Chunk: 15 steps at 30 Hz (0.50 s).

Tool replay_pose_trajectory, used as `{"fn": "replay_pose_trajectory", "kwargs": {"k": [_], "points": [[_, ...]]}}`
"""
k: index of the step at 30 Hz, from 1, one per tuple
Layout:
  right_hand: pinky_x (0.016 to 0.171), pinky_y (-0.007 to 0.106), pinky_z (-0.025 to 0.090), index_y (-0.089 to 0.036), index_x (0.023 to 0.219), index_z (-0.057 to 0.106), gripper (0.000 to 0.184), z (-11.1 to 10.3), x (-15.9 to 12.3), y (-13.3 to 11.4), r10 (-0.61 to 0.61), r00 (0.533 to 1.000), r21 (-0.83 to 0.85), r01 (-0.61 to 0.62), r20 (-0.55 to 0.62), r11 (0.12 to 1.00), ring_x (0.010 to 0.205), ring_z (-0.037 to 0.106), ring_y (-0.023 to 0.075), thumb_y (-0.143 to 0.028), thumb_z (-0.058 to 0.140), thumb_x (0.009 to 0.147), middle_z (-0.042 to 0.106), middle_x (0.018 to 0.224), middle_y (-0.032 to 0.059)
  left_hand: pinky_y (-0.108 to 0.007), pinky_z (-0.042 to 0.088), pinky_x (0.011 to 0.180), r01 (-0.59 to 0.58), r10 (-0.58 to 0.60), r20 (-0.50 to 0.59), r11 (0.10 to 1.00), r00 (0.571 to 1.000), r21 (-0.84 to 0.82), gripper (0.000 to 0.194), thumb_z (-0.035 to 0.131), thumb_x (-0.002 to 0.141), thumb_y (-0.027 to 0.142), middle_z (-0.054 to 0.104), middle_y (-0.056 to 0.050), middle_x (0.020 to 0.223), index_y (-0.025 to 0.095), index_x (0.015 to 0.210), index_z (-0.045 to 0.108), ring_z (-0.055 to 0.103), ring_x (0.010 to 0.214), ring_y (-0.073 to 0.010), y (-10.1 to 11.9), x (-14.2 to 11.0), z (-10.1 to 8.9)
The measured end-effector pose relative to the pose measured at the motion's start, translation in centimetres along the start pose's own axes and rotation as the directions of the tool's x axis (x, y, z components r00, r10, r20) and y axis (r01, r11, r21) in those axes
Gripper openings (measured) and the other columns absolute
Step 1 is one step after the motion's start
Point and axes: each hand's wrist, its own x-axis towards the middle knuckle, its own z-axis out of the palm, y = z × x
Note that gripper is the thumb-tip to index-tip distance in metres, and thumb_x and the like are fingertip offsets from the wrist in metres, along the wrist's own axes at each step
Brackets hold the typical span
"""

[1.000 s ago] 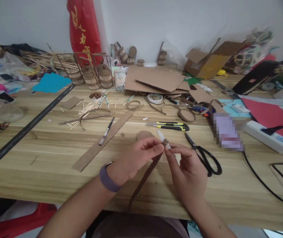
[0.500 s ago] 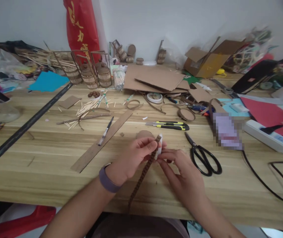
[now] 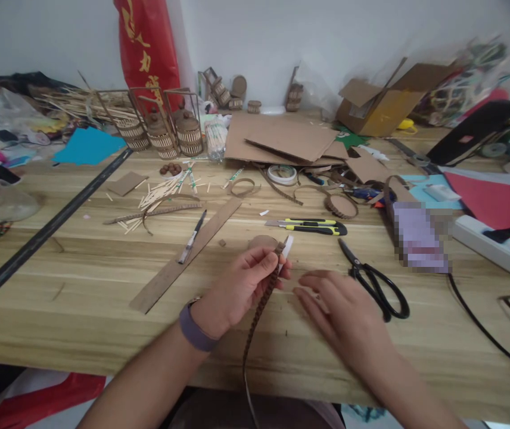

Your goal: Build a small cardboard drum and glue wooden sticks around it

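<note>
1. Near the centre of the frame, the left hand [image 3: 248, 280] pinches a brown ribbed strip [image 3: 261, 304] together with a white piece [image 3: 287, 250].
2. From those fingertips the strip hangs down to the bottom edge.
3. Right of centre, the right hand [image 3: 348, 313] is open, fingers loosely bent, apart from the strip.
4. Black scissors [image 3: 357, 267] lie beside it on the tabletop [image 3: 103, 333].

Brown ribbed strip [image 3: 262, 304], white strip [image 3: 286, 253], yellow-and-black cutter [image 3: 320, 229], black scissors [image 3: 354, 261], purple wristband [image 3: 196, 329], gold-lettered red bag [image 3: 150, 50]
</note>
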Motion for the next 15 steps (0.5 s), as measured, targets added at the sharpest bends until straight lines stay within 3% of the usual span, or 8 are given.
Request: {"fn": "replay_pose_trajectory", "kwargs": {"k": [4,6,10,15], "points": [[0.063,0.039,0.048,-0.021,0.094,0.06,0.031,-2.5,-3.7,5.6,0.257,0.964,-0.259,-0.231,0.071,0.938,0.071,0.065,0.0252,-0.047,0.043,0.097,0.068,0.083,0.0082,-0.023,0.045,0.063,0.008,-0.007,-0.014,0.999,1.0,0.043,0.034,0.075,0.077,0.046,0.061,-0.003,0.085,0.017,0.077,0.056,0.055,0.071,-0.0111,0.1,-0.1,0.1],[0.062,0.042,0.049,-0.023,0.094,0.061,0.031,-3.3,-5.9,8.4,0.275,0.957,-0.344,-0.229,0.091,0.911,0.068,0.066,0.0278,-0.053,0.051,0.092,0.068,0.078,0.0089,-0.023,0.044,0.062,0.001,0.0,-0.011,1.0,1.0,0.03,0.038,0.076,0.074,0.048,0.06,-0.002,0.083,0.017,0.076,0.056,0.053,0.07,-0.0105,0.1,-0.1,0.2],[0.054,0.038,0.05,-0.028,0.092,0.063,0.022,-3.5,-8.9,11.2,0.368,0.921,-0.299,-0.319,0.126,0.9,0.062,0.069,0.0271,-0.039,0.075,0.078,0.071,0.072,0.0069,-0.022,0.044,0.063,0.001,-0.001,-0.013,1.0,1.0,-0.002,0.042,0.08,0.069,0.05,0.06,0.0,0.08,0.017,0.078,0.056,0.053,0.069,-0.0098,0.1,-0.2,0.3],[0.052,0.035,0.053,-0.028,0.09,0.066,0.021,-2.9,-8.9,11.5,0.48,0.872,-0.121,-0.468,0.097,0.875,0.061,0.072,0.0262,-0.034,0.078,0.074,0.073,0.073,0.0061,-0.023,0.043,0.062,0.011,-0.009,-0.041,0.999,0.999,0.044,0.044,0.079,0.069,0.054,0.059,0.0,0.081,0.017,0.078,0.055,0.052,0.068,-0.01,-0.1,-0.1,0.3]]}}
